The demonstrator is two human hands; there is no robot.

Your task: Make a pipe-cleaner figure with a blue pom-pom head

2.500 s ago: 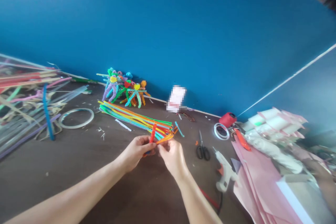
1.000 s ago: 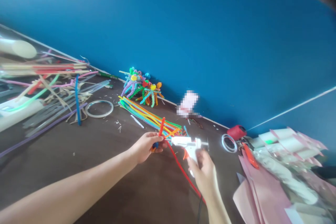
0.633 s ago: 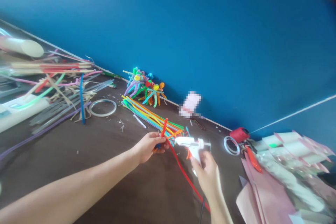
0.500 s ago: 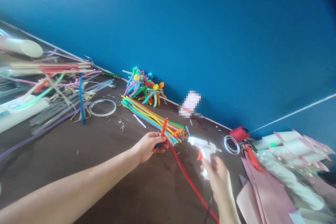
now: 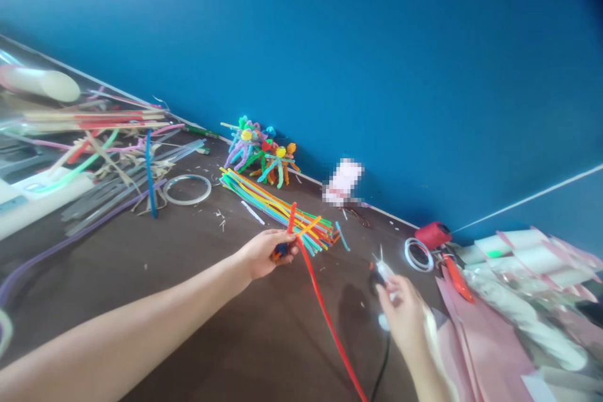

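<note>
Left hand (image 5: 261, 255) pinches a red fuzzy pipe-cleaner stem with orange cross-piece (image 5: 292, 218), held over the dark brown table (image 5: 188, 276) at the near end of the multicoloured pipe-cleaner bundle (image 5: 268, 204). A long red strand (image 5: 330, 323) trails from the pinch. Right hand (image 5: 406, 317), well apart, grips a white hot-glue gun (image 5: 382, 271), blurred, black cord (image 5: 384, 361) below.

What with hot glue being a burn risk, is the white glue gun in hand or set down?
In hand: the right hand grips the blurred white glue gun, low over the dark table.
</note>
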